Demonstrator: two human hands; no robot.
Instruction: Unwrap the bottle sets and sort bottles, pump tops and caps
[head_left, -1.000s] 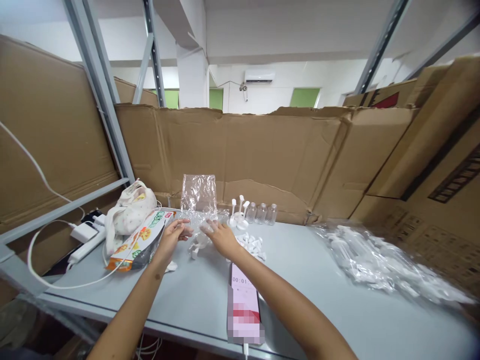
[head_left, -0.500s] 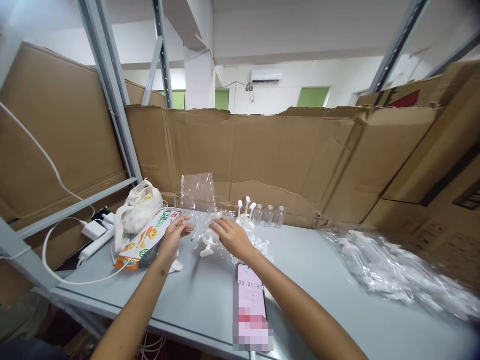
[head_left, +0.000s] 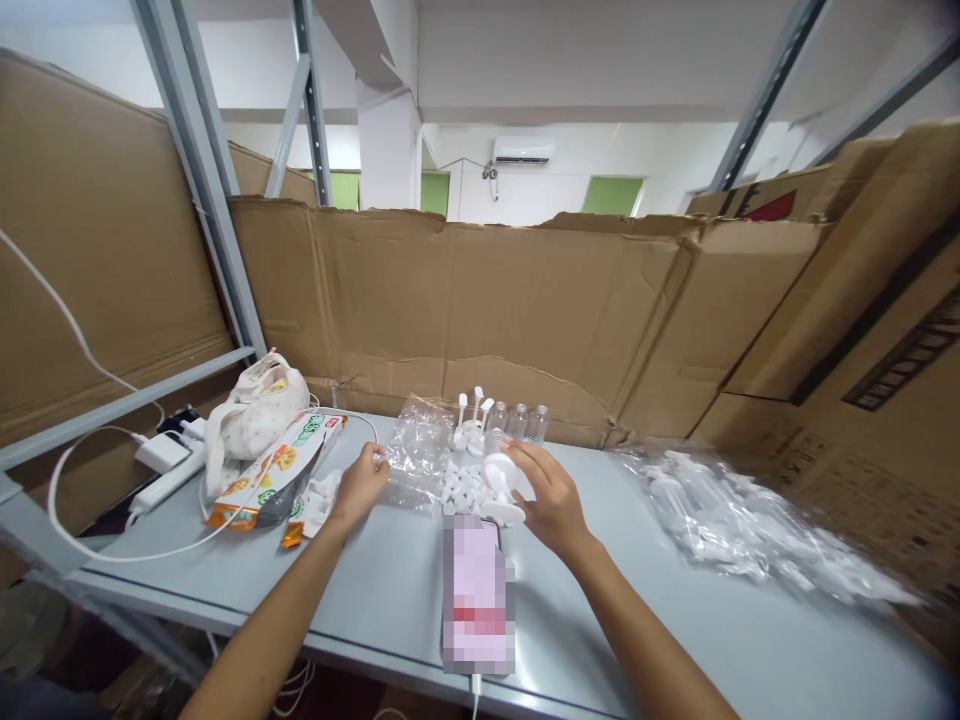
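Note:
My left hand (head_left: 363,482) has its fingers closed on the left edge of a crinkled clear plastic bag (head_left: 420,450). With my right hand (head_left: 551,492) I grip a white and clear plastic piece (head_left: 498,466), which has a ribbed round body and a flat oval end. It is tilted above a pile of small white plastic parts (head_left: 461,488). Just behind stand several white stick-like parts with flat tips (head_left: 477,405) and three small clear bottles (head_left: 517,422). A phone (head_left: 477,570) lies below the pile, partly blurred out.
To the left are a colourful food packet (head_left: 289,470), a white cloth bag (head_left: 259,405), a power strip (head_left: 169,478) and a loose white cable. Clear bags of white parts (head_left: 720,510) lie at the right. Cardboard (head_left: 480,310) walls the grey table's (head_left: 600,600) back.
My right hand has moved right with the white and clear piece, away from the clear bag. The bag has dropped from upright to lying lower on the table. The view has shifted slightly.

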